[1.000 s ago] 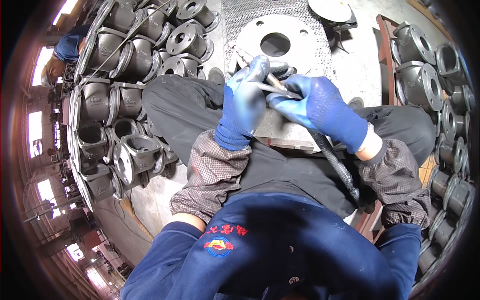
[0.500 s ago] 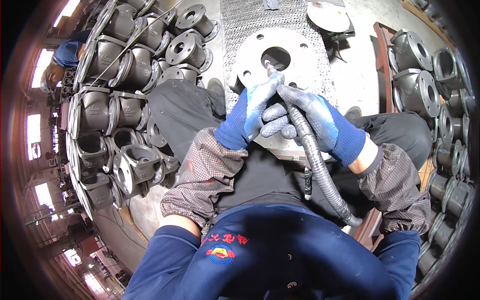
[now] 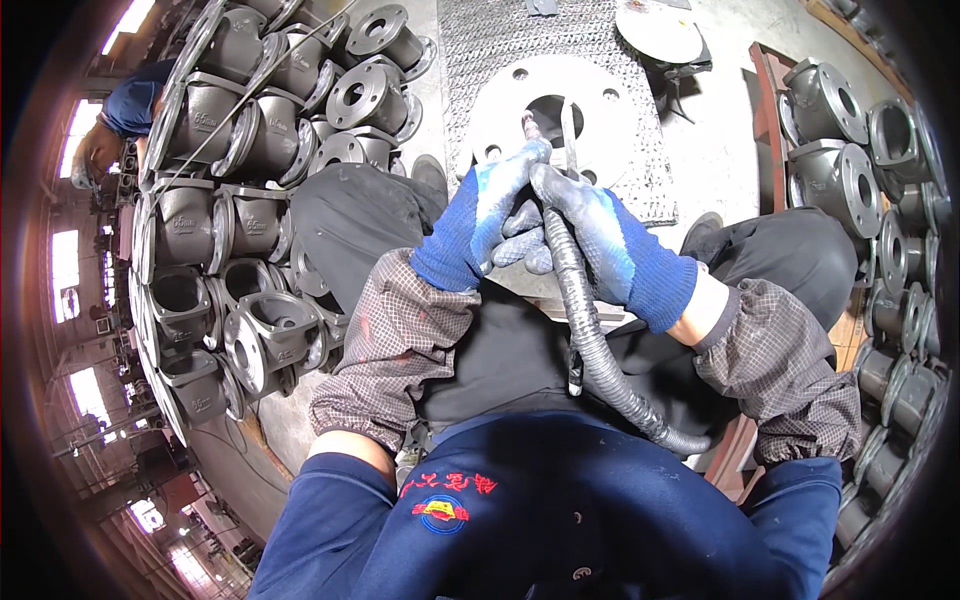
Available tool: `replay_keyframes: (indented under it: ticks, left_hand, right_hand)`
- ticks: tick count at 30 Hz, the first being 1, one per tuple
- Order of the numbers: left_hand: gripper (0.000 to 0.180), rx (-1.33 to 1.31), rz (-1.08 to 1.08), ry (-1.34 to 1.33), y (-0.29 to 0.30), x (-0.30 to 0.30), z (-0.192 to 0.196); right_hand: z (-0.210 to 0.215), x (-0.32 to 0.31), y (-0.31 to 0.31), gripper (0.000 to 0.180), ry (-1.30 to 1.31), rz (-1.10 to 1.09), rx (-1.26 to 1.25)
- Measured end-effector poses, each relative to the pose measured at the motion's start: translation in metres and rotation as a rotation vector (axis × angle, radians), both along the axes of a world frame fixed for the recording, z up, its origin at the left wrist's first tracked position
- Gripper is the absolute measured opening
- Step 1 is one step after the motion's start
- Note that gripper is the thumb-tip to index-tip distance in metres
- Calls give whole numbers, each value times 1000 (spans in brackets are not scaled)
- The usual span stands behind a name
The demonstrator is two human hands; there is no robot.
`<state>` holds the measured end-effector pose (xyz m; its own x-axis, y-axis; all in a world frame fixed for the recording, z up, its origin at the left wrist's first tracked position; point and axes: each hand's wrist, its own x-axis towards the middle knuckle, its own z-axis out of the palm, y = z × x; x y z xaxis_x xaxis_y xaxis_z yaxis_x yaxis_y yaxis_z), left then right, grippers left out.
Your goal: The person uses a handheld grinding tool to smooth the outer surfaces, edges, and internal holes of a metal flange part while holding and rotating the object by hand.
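A round pale metal flange point(image 3: 600, 95) with a centre hole and bolt holes lies on a mesh mat point(image 3: 480, 60) in front of my knees. Both blue-gloved hands grip a slim hand tool point(image 3: 540, 135) whose tip points into the flange's centre hole. My left hand point(image 3: 480, 220) wraps the tool's front from the left. My right hand point(image 3: 600, 235) holds its body, from which a grey ribbed hose point(image 3: 590, 340) runs down over my lap.
Stacks of grey cast valve bodies with flanges point(image 3: 260, 130) fill the left side, and more castings point(image 3: 860, 130) line the right edge. A second round disc point(image 3: 658, 30) lies beyond the mat. Another person in blue point(image 3: 125, 110) bends at far left.
My hands and the tool have moved up toward the flange, and the tip now sits at its centre hole. The view has tilted down, so the flange appears lower and larger.
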<state>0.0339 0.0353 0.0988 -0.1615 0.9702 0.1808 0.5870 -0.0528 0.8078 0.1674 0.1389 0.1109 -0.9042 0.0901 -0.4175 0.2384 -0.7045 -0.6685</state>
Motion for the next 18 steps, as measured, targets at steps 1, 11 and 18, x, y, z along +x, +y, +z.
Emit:
replay_keyframes:
  ticks: [1,11,18]
  left_hand:
    - [43,-1,0,0,-1,0,2]
    - [52,9,38,46,-4,1,-6]
    - [53,-1,14,-88,-5,-3,-10]
  right_hand:
    - [-1,0,0,47,0,0,-1]
    - [2,1,-4,49,-15,0,91]
    - [3,-2,-6,47,-18,-1,-52]
